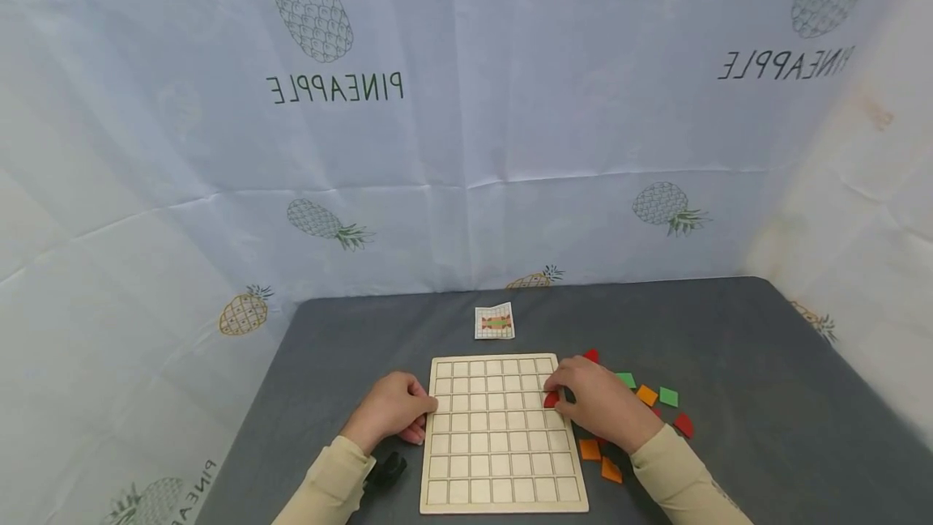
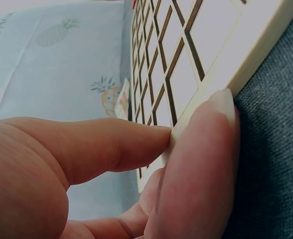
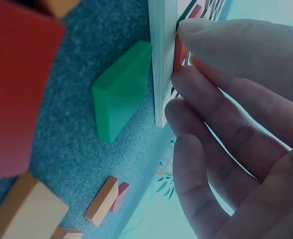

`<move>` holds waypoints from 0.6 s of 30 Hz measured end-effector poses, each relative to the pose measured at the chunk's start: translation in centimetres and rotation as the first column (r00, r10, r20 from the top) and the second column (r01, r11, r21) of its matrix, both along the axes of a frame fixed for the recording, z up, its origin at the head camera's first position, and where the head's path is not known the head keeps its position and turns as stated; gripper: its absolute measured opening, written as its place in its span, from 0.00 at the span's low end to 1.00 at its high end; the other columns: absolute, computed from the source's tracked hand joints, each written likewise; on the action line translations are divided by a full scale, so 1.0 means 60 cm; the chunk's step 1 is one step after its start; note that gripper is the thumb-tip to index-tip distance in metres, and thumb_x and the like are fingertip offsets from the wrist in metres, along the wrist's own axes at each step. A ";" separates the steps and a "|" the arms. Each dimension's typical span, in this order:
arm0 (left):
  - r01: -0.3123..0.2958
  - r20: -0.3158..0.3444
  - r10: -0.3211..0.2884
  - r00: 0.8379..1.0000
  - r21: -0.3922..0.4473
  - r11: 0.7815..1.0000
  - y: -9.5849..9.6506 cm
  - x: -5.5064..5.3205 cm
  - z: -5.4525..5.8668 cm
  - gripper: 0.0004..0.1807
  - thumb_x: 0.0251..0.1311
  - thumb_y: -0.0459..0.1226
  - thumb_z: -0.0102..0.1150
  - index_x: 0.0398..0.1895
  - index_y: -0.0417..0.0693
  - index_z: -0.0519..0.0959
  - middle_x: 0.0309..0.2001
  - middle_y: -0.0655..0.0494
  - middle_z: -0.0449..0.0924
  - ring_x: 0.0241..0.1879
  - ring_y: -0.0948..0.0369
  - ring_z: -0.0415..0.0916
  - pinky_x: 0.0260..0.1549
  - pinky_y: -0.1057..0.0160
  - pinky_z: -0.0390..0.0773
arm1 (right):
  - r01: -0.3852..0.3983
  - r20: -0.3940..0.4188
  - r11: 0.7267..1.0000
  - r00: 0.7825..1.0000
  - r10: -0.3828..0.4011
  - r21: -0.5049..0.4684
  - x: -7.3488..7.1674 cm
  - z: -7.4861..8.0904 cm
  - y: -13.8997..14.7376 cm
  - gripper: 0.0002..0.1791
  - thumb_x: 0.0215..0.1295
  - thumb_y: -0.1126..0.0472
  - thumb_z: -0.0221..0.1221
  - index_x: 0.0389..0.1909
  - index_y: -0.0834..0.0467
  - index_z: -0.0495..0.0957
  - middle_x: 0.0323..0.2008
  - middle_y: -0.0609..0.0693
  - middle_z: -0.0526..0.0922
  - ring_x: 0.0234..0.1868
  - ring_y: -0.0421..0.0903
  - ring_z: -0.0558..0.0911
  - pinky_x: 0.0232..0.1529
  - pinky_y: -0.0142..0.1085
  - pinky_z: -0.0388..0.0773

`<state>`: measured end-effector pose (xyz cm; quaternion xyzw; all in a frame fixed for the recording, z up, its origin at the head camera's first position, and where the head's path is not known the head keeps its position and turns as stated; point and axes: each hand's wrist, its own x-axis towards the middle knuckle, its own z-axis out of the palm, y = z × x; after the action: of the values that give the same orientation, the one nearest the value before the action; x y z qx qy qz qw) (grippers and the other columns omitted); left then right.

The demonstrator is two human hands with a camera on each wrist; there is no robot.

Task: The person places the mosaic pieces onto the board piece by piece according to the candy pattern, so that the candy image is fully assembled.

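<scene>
A pale wooden grid board (image 1: 499, 464) lies flat on the table, its square cells bordered by grooves. At its left edge my left hand (image 1: 389, 410) grips the rim; in the left wrist view the thumb (image 2: 121, 142) meets the top of the frame and a finger (image 2: 198, 164) lies along the side. My right hand (image 1: 601, 399) reaches over the right edge and pinches a flat red piece (image 1: 551, 400) between thumb and fingers, in the rightmost column of cells. The right wrist view shows this red piece (image 3: 178, 55) low against the board, partly covered by the fingertips.
Loose orange (image 1: 646, 395), green (image 1: 668, 397) and red pieces (image 1: 683, 425) lie right of the board, some under the right forearm. A small pattern card (image 1: 495, 322) lies behind the board. A black object (image 1: 388, 470) sits beside the left sleeve. Pineapple-print cloth (image 1: 466, 128) hangs behind the table.
</scene>
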<state>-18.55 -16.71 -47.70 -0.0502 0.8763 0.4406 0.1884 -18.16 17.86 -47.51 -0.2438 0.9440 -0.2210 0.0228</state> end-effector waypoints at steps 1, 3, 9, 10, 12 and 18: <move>0.003 0.001 -0.003 1.000 0.001 1.000 0.002 -0.001 0.000 0.09 0.67 0.36 0.70 0.32 0.42 0.81 0.24 0.48 0.82 0.20 0.60 0.85 0.21 0.61 0.89 | -0.003 0.002 1.000 1.000 0.003 0.000 0.001 0.001 0.002 0.12 0.63 0.64 0.77 0.46 0.51 0.91 0.42 0.42 0.85 0.40 0.38 0.80 0.38 0.34 0.83; 0.013 0.002 -0.013 1.000 0.002 1.000 0.004 -0.002 0.000 0.09 0.68 0.37 0.70 0.33 0.42 0.81 0.24 0.48 0.82 0.20 0.59 0.85 0.21 0.61 0.89 | -0.005 0.001 1.000 1.000 0.005 0.004 0.001 0.003 0.006 0.12 0.63 0.64 0.77 0.46 0.51 0.91 0.42 0.42 0.85 0.40 0.39 0.80 0.38 0.34 0.83; 0.093 -0.022 -0.092 0.996 0.058 0.994 0.001 -0.010 0.005 0.11 0.68 0.38 0.72 0.37 0.40 0.81 0.27 0.46 0.84 0.21 0.60 0.86 0.24 0.59 0.90 | 0.038 -0.034 0.999 0.999 -0.038 0.008 0.002 0.016 0.019 0.11 0.63 0.63 0.77 0.45 0.51 0.91 0.41 0.41 0.85 0.40 0.41 0.81 0.38 0.33 0.83; 0.101 -0.021 -0.100 0.995 0.067 0.993 -0.001 -0.010 0.005 0.11 0.67 0.38 0.73 0.37 0.40 0.81 0.27 0.46 0.84 0.22 0.60 0.86 0.24 0.59 0.91 | 0.041 -0.033 0.999 0.999 -0.041 0.003 0.003 0.018 0.021 0.11 0.63 0.63 0.77 0.45 0.51 0.91 0.41 0.42 0.85 0.41 0.41 0.81 0.38 0.33 0.84; 0.101 -0.012 -0.100 0.995 0.076 0.992 -0.007 -0.009 0.007 0.12 0.66 0.37 0.74 0.38 0.39 0.80 0.28 0.46 0.83 0.22 0.59 0.86 0.24 0.58 0.91 | 0.033 -0.027 0.999 0.999 -0.033 0.009 0.009 0.019 0.024 0.11 0.63 0.62 0.77 0.45 0.51 0.91 0.43 0.42 0.86 0.42 0.42 0.83 0.39 0.34 0.85; 0.074 0.015 -0.075 0.997 0.065 0.995 -0.018 -0.001 0.003 0.12 0.66 0.36 0.75 0.39 0.39 0.80 0.28 0.45 0.83 0.23 0.58 0.87 0.24 0.58 0.91 | -0.001 0.011 0.999 1.000 0.001 0.053 0.045 0.017 0.047 0.11 0.63 0.60 0.77 0.46 0.50 0.91 0.44 0.40 0.86 0.46 0.43 0.84 0.44 0.36 0.87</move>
<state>-18.63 -17.76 -47.54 -0.0152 0.8613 0.4607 0.2140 -15.44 20.65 -46.50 -0.2424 0.9493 -0.1974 0.0346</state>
